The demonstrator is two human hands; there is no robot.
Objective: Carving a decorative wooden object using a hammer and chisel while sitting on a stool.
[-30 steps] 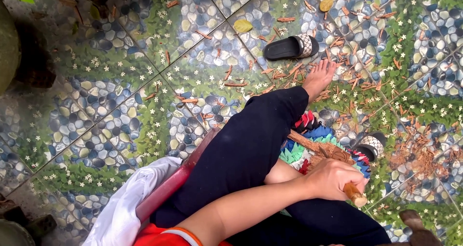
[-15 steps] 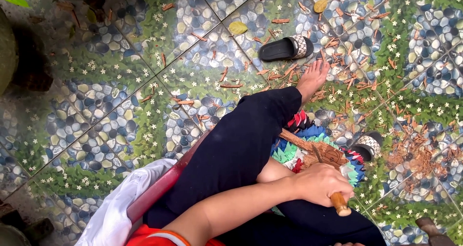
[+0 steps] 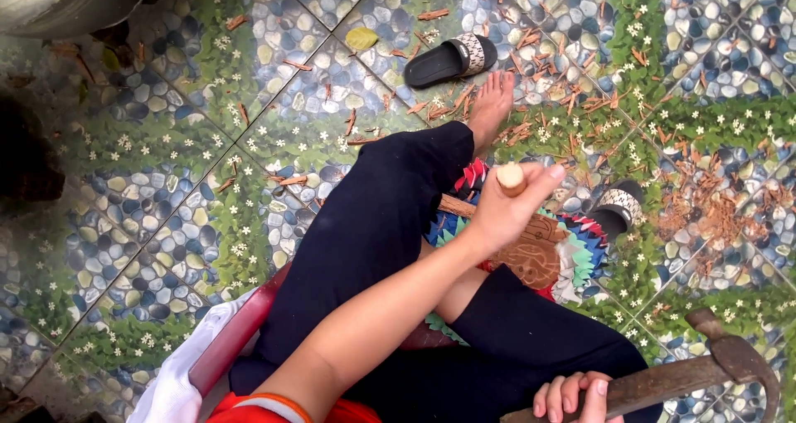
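**Peg in one hand, hammer in the other**

Head view: my left hand (image 3: 506, 211) was clamped on a short pale wooden peg (image 3: 511, 178), raised above the carved brown wood piece (image 3: 535, 253) on my lap. My right hand (image 3: 572, 396) gripped a hammer (image 3: 713, 371) low beside my knee. Chips (image 3: 705, 216) littered the tiles; carving looked unfinished.

— What's different from 1 second back?

— The left hand (image 3: 506, 211) has lifted off the carved wood piece (image 3: 531, 253); its wooden handle (image 3: 511, 178), earlier pointing down beside that carving, now tips up above it.

— Anything else?

— The right hand (image 3: 572, 396) has appeared below the carving, gripping a rusty hammer (image 3: 688, 373).
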